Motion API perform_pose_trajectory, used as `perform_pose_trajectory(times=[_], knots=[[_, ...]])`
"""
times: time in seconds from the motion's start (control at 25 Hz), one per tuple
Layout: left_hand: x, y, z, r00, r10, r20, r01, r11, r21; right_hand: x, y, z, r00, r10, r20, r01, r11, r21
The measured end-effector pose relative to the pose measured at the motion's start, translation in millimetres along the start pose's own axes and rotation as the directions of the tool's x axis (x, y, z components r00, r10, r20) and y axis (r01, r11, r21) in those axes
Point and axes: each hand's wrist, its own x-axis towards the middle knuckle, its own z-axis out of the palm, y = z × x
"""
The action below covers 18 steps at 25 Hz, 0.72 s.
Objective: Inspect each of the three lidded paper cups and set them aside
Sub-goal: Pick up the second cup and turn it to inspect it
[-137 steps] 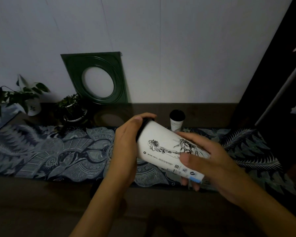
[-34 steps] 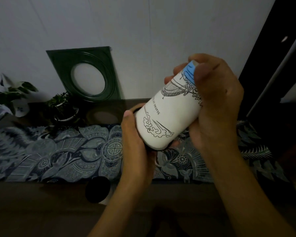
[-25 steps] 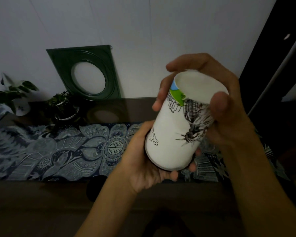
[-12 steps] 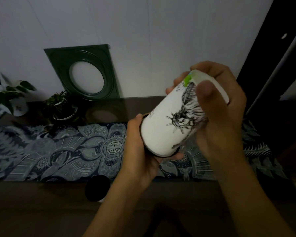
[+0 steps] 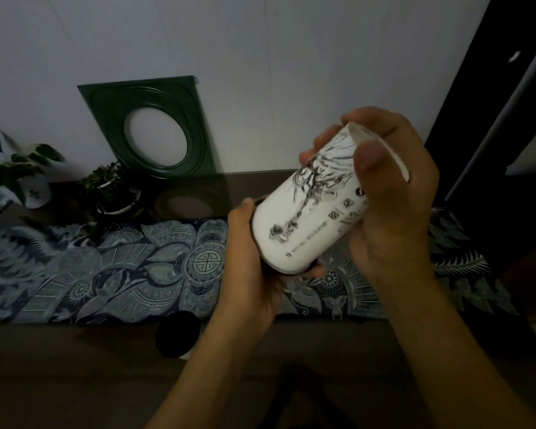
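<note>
- My right hand (image 5: 393, 212) has its fingers (image 5: 370, 162) curled around the narrow bottom end of a white paper cup (image 5: 310, 218), thumb pressed on the printed side, the other digits wrapped behind.
- My left hand (image 5: 248, 267) cups the wide, lidded end from below and from the left; its thumb lies along the cup's edge. The lid itself is almost wholly hidden behind that hand.
- The cup is in the air above the tabletop (image 5: 75, 366), between both hands, touching nothing else.
- Its long axis is tilted: the lidded end points down and to the left, toward me, and the bottom points up and to the right, away from me. Black ink drawings and small print show on the side that faces me.
- In my judgement, setting it aside calls for turning it lid upward first; the right hand, on the high end, would swing down while the left steadies the lid.
- Below my left forearm, a second cup with a black lid (image 5: 175, 337) stands near the front edge of the tabletop.
- A patterned blue-grey runner (image 5: 106, 267) lies across the tabletop beneath my hands.
- I cannot see a third cup; it may be hidden behind my hands.
</note>
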Motion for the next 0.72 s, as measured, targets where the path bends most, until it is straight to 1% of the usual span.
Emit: perform_pose_trajectory(times=[0.04,0.08,0.12,0.16,0.2,0.28,0.32,0.36,0.4,0.48,0.56,0.64,0.68,0.72], knots=[[0,-3,0,0.996,0.086,-0.037,-0.086,0.996,0.021,-4,2,1,0.997,0.006,-0.072,-0.005,1.000,0.008],[0,-4,0,0.991,0.125,-0.042,-0.124,0.992,0.031,-6,3,1,0.995,0.012,-0.101,-0.012,1.000,0.002],[-1,-4,-1,0.994,0.105,-0.030,-0.104,0.994,0.031,-6,1,-1,0.996,0.019,-0.083,-0.020,1.000,-0.017],[-2,-2,-3,0.999,0.041,-0.006,-0.041,0.999,0.025,-4,-2,-4,0.999,0.033,-0.015,-0.033,0.998,-0.045],[-2,1,-5,0.998,-0.047,0.037,0.046,0.999,0.023,-1,-7,-8,0.994,0.048,0.093,-0.042,0.997,-0.068],[-4,6,-7,0.962,-0.227,0.151,0.222,0.974,0.053,7,-18,-15,0.947,0.074,0.313,-0.046,0.994,-0.097],[-5,7,-8,0.939,-0.285,0.195,0.276,0.958,0.071,11,-21,-17,0.920,0.082,0.382,-0.043,0.993,-0.110],[-4,7,-9,0.923,-0.317,0.217,0.308,0.948,0.077,13,-21,-17,0.907,0.088,0.413,-0.044,0.993,-0.114],[-2,7,-10,0.916,-0.334,0.222,0.324,0.943,0.079,12,-19,-16,0.911,0.088,0.403,-0.050,0.993,-0.105],[-2,7,-10,0.925,-0.326,0.192,0.316,0.945,0.084,5,-12,-13,0.951,0.054,0.304,-0.039,0.998,-0.055],[-2,7,-10,0.959,-0.250,0.135,0.239,0.966,0.093,-2,-5,-11,0.984,0.008,0.178,-0.006,1.000,-0.011],[-3,4,-7,0.995,-0.085,0.047,0.079,0.991,0.111,-6,1,-9,0.998,-0.018,0.060,0.016,0.999,0.037],[-3,1,-6,0.999,0.037,-0.007,-0.036,0.991,0.130,-7,4,-7,1.000,-0.012,-0.014,0.012,0.998,0.059],[-3,-2,-5,0.984,0.167,-0.062,-0.156,0.976,0.155,-8,6,-5,0.997,0.008,-0.082,-0.002,0.997,0.074]])
